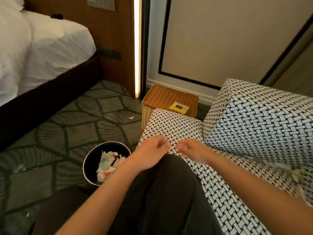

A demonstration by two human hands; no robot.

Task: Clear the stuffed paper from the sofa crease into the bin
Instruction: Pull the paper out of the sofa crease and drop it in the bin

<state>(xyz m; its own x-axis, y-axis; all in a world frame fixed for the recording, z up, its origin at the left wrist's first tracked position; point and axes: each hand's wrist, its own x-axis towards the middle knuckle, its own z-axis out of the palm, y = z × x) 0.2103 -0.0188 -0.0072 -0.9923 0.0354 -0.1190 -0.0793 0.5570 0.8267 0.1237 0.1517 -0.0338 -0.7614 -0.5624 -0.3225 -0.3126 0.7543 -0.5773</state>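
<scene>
This looks like a hotel bedroom. On the far left is a big bed (42,48) with puffy white sheets on a dark base. Behind it, a brown wood wall (108,36) has a silver switch panel (101,3) and a tall strip of light (136,46). The floor is green carpet (76,119) with leaf shapes. On the right is a black-and-white woven sofa (254,124). A wicker basket (162,97) sits by the far wall. A small round bin (92,158) of crumpled paper (106,165) stands nearer.

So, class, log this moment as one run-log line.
left hand: loosely curled, empty | right hand: loosely curled, empty | bin: holds crumpled paper | sofa crease: blurred pale scrap
</scene>
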